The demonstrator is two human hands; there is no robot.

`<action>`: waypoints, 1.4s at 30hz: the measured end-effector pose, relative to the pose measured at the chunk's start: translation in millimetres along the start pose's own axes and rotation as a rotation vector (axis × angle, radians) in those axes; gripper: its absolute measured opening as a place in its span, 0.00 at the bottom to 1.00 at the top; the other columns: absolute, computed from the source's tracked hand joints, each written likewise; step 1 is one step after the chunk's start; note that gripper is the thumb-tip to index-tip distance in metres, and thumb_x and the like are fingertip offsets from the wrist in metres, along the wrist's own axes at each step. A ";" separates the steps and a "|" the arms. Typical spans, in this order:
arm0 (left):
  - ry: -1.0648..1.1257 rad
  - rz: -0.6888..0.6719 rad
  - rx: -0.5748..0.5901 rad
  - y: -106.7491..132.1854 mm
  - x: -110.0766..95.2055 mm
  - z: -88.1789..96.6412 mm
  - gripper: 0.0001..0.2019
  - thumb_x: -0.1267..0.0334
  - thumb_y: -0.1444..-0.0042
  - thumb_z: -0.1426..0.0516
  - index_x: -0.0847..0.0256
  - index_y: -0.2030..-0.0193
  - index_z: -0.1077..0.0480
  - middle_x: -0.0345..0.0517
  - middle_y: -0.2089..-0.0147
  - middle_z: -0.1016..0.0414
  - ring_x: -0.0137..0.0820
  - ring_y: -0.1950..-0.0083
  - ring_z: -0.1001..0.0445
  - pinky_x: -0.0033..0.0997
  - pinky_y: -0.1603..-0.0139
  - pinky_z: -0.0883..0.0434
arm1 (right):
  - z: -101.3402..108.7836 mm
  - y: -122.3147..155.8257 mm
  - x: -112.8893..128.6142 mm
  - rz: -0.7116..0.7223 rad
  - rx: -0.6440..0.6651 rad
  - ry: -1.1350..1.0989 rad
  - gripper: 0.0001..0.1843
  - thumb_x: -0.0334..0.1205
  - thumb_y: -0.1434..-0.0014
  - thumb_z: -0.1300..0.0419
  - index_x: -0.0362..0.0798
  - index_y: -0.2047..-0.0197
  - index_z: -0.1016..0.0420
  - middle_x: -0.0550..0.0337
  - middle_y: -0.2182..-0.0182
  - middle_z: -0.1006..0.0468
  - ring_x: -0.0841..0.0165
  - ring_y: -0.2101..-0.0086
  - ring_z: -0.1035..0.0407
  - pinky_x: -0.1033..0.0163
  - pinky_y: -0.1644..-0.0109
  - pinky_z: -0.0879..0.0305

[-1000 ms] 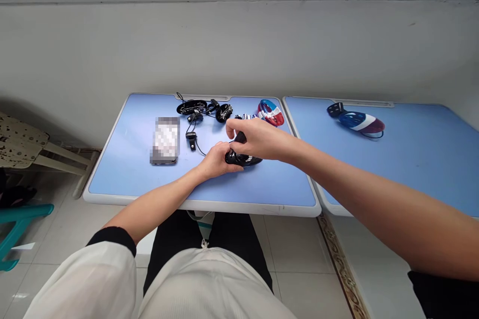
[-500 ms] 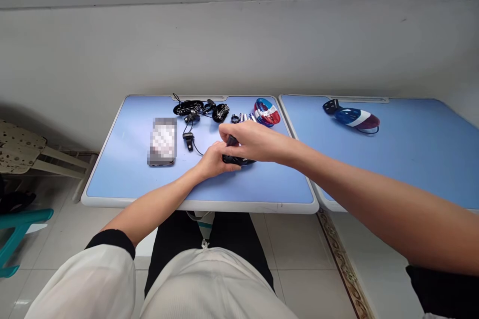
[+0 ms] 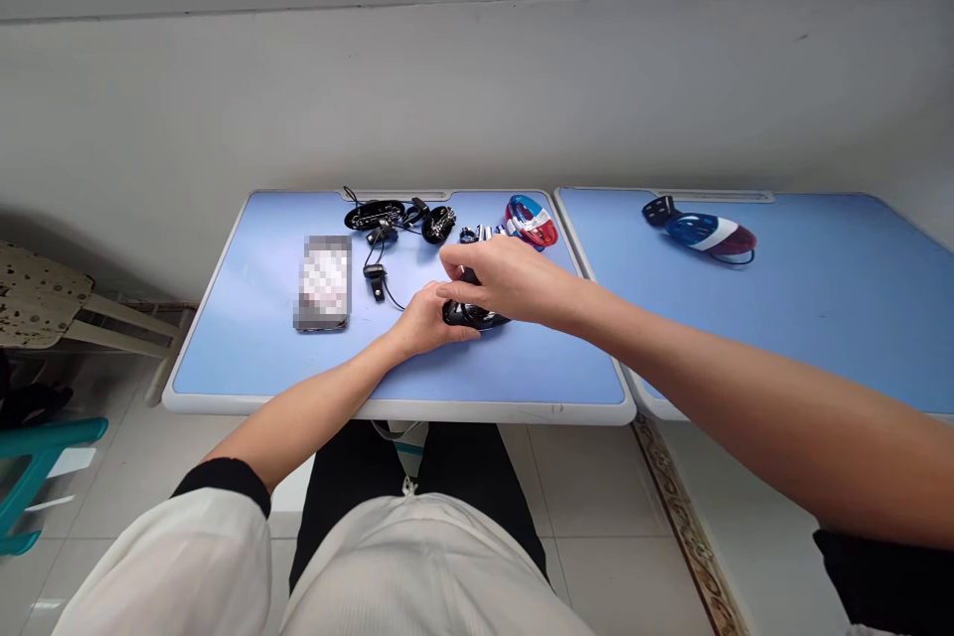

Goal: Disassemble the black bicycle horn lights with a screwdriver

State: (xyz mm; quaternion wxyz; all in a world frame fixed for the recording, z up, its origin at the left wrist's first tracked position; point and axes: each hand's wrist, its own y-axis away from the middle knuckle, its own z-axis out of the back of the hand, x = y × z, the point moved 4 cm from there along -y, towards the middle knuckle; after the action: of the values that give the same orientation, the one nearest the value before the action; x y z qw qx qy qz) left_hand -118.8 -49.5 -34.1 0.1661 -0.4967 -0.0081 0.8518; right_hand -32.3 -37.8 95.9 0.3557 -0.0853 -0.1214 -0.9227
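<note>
A small black oval part (image 3: 477, 316) lies on the left blue table (image 3: 245, 348), near its middle. My left hand (image 3: 423, 318) is closed on the part's left end. My right hand (image 3: 499, 278) reaches in from the right, its fingers curled over the top of the same part and pinching a small black piece there. A thin black wire (image 3: 395, 296) runs from under my left hand towards a small black clip (image 3: 377, 280).
At the table's far edge lie several black parts with wires (image 3: 395, 216), small metal pieces (image 3: 481, 234) and a red-white-blue shell (image 3: 531, 222). A blurred flat object (image 3: 324, 282) lies at the left. A second blue table (image 3: 820, 298) carries an assembled red-white-blue piece (image 3: 705, 234).
Both hands stay on the black part. My right hand's fingers have shifted slightly over its top; the view has tilted a little.
</note>
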 end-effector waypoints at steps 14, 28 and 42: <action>-0.110 0.009 0.023 -0.5 -5.4 2.2 0.20 0.59 0.60 0.33 0.63 0.60 0.28 0.45 0.63 0.27 0.39 0.56 0.30 0.37 0.55 0.32 | 13.4 21.1 -11.2 0.076 -0.120 -0.227 0.06 0.31 0.54 0.44 0.49 0.73 0.39 0.65 0.78 0.33 0.73 0.76 0.42 0.66 0.72 0.50; -0.118 -0.031 0.021 -1.0 -4.7 2.7 0.24 0.54 0.60 0.33 0.61 0.55 0.27 0.43 0.63 0.27 0.37 0.58 0.30 0.35 0.56 0.33 | 15.7 44.6 -36.9 -0.137 -0.275 -0.288 0.07 0.29 0.58 0.46 0.49 0.76 0.40 0.65 0.79 0.35 0.73 0.78 0.44 0.66 0.74 0.50; -0.121 -0.021 0.030 -0.9 -5.9 2.1 0.23 0.55 0.59 0.34 0.60 0.55 0.27 0.43 0.63 0.27 0.37 0.57 0.30 0.36 0.55 0.33 | 13.7 40.4 -43.6 -0.153 -0.237 -0.307 0.07 0.30 0.56 0.43 0.49 0.76 0.39 0.65 0.78 0.34 0.73 0.77 0.43 0.66 0.73 0.49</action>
State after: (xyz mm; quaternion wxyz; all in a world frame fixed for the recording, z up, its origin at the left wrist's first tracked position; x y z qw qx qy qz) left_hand -117.7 -50.0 -27.8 0.1819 -0.4417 -0.0107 0.8785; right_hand 27.9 -35.2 105.0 0.2492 -0.2568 -0.0707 -0.9311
